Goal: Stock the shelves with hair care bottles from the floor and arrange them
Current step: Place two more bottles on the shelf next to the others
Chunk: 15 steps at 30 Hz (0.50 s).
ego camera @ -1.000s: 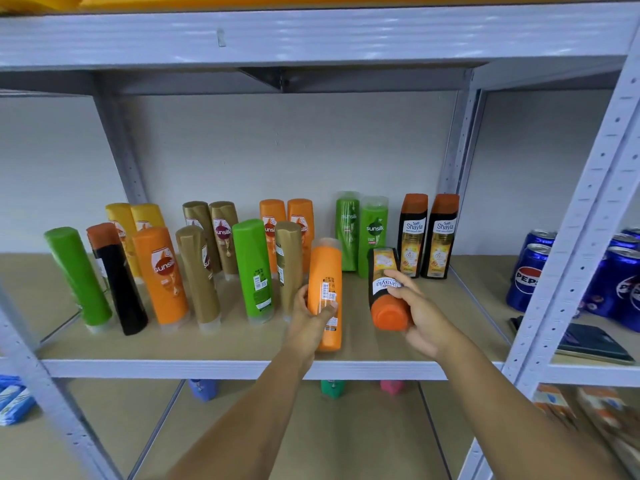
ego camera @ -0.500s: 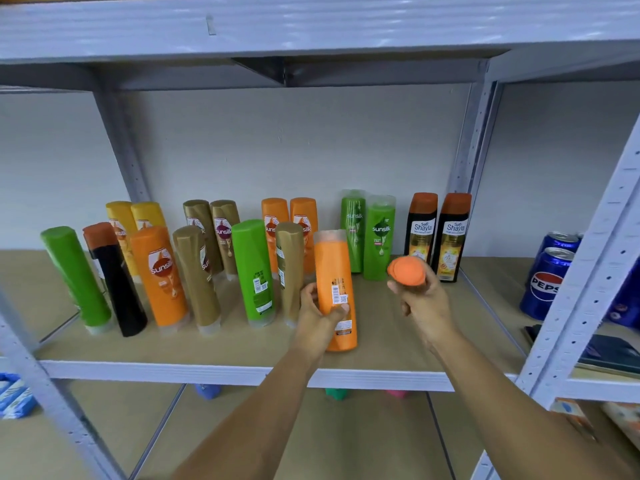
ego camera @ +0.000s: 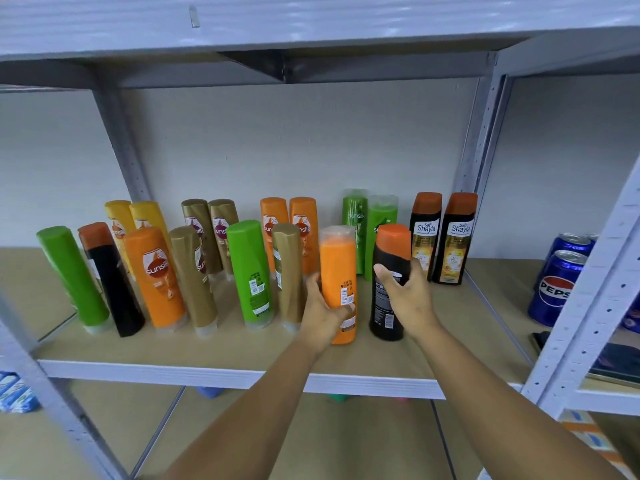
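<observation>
Right now both hands are on bottles at the near right end of the front row. The left hand [ego camera: 323, 311] wraps low around an orange bottle [ego camera: 337, 282], thumb across its barcode side, fingers curled behind it. The right hand [ego camera: 403, 296] grips a black bottle [ego camera: 389, 289] with an orange cap, thumb on its left face and fingers curled round the right. Both bottles stand upright on the shelf [ego camera: 242, 374], or very nearly on it; whether the bases bear full weight I cannot tell. They sit just beside each other, with a narrow gap between.

Risk lies mostly in crowding. Just left of the orange bottle stands a gold bottle [ego camera: 289, 275], and the left knuckles are close to it; a sideways nudge while letting go could tip it into the green bottle [ego camera: 251, 271] further left and start a chain down the leaning row. Behind, the far green pair [ego camera: 367, 230] and the two Shayla bottles [ego camera: 440, 237] stand near the black bottle's cap, so pushing it further back could knock them. These bottles are tall and narrow, so a release before the base is flat would likely topple one. Both also show their back labels, which may need turning.
</observation>
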Available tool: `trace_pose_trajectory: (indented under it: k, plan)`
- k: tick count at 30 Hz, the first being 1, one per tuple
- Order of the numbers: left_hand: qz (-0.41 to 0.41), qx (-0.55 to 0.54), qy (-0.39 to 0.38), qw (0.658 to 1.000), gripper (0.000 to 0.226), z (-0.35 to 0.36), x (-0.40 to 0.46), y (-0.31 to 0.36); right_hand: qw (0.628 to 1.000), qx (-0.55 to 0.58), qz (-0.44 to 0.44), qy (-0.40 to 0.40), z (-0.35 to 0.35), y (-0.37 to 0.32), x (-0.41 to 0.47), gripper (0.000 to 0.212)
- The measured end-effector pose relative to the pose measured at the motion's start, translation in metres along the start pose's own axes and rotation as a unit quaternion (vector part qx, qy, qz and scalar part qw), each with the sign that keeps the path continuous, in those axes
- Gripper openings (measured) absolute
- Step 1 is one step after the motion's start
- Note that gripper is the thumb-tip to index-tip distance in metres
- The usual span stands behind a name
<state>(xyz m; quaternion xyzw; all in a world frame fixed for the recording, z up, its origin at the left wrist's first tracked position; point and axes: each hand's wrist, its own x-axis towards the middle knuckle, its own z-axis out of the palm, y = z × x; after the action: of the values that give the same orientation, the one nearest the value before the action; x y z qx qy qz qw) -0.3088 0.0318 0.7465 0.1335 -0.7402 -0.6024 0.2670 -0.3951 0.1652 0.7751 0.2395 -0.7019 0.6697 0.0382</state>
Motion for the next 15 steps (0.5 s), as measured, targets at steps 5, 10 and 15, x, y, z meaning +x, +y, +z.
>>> trace_pose_trajectory:
  k: [5, 10, 15]
  plan:
    - [0.008, 0.018, -0.001, 1.000, 0.077, 0.001, -0.002, 0.000, 0.999, -0.026, 0.021, -0.024, -0.002, 0.011, 0.000, 0.039]
    - [-0.003, 0.012, -0.009, 1.000, 0.071, 0.002, -0.005, 0.001, 0.997, -0.022, 0.059, -0.047, -0.004, 0.029, -0.011, 0.045]
    - [-0.040, 0.009, -0.011, 0.999, 0.066, 0.002, -0.006, 0.003, 0.995, -0.023, 0.075, -0.055, -0.003, 0.035, -0.015, 0.049]
